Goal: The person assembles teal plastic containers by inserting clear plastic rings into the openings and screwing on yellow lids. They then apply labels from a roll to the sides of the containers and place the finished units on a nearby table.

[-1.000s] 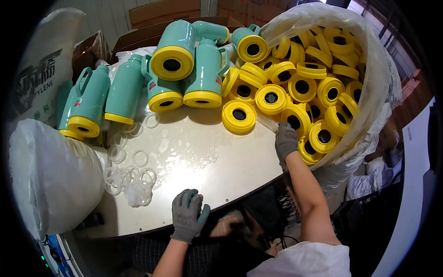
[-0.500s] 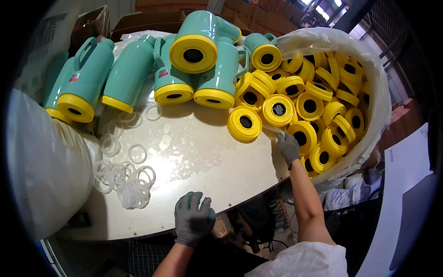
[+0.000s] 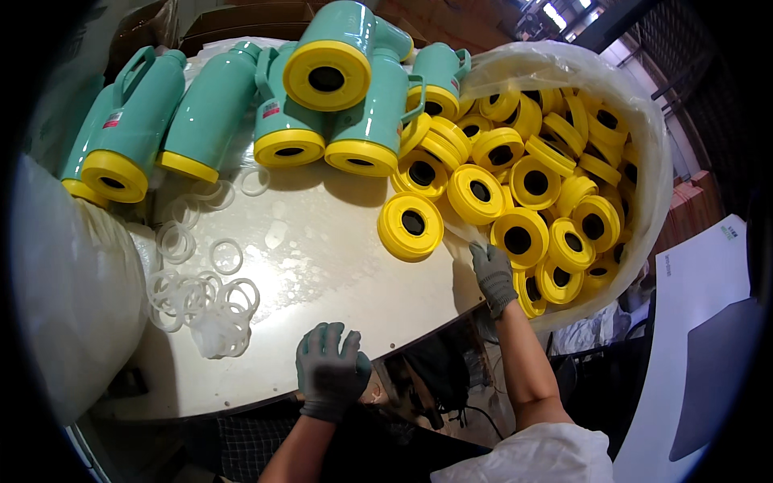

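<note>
My left hand [image 3: 328,372], in a grey glove, is open over the table's front edge, fingers spread and holding nothing. My right hand [image 3: 493,279], gloved alike, is closed at the near-left rim of a clear plastic bag [image 3: 646,241], seemingly pinching its edge; the fingertips are partly hidden. Yellow round bases [image 3: 519,239] with dark centre holes fill the bag beside that hand. One yellow base [image 3: 411,226] lies on the table left of the bag's mouth. White rings [image 3: 226,256] lie scattered and heaped on the table, to the left of my left hand.
Green jugs [image 3: 211,113] with yellow bases line the table's far side, one jug [image 3: 330,60] lying on top of others. A large white plastic-wrapped bundle [image 3: 76,298] stands at the left. The pale table [image 3: 322,233] has glossy marks. Cardboard boxes [image 3: 241,24] stand behind.
The view has shifted slightly, so the jugs, bases and rings sit a little further left and mostly higher in the picture. My right hand stays at the bag's rim; my left hand stays open.
</note>
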Demonstrator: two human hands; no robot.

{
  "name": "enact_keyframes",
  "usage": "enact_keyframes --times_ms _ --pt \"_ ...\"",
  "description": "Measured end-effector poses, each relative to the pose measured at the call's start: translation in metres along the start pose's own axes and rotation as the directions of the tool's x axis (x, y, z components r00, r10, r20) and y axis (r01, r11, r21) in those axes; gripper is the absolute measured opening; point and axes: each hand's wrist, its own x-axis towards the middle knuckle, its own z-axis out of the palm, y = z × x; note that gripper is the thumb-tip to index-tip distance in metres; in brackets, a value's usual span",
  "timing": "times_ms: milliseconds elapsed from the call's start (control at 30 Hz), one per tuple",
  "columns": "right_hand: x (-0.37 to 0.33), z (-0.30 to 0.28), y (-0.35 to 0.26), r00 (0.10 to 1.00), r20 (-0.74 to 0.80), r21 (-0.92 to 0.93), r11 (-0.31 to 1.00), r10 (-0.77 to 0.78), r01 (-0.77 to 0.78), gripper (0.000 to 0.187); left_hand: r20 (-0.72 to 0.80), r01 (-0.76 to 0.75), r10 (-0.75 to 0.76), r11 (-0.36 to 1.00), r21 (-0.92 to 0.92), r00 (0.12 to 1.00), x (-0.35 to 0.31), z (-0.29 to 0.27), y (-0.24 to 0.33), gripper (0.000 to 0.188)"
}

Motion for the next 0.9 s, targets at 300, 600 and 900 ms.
enact_keyframes --times_ms 300,600,900 --pt "-0.015 0.044 0.021 0.996 0.004 -0.123 0.988 -0.094 0.094 0.045 -0.009 -0.175 0.184 0.922 -0.344 0.983 0.023 0.024 0.017 0.062" --pt "-0.022 0.048 0.050 0.922 -0.132 0.134 0.915 -0.365 0.381 0.032 -0.092 -0.490 0.503 0.758 -0.431 0.859 0.161 0.165 0.108 0.073" --pt "-0.067 0.003 0.029 0.935 -0.008 0.251 0.904 -0.354 0.345 0.049 0.062 -0.455 0.478 0.862 -0.226 0.876 0.170 0.177 0.106 0.024"
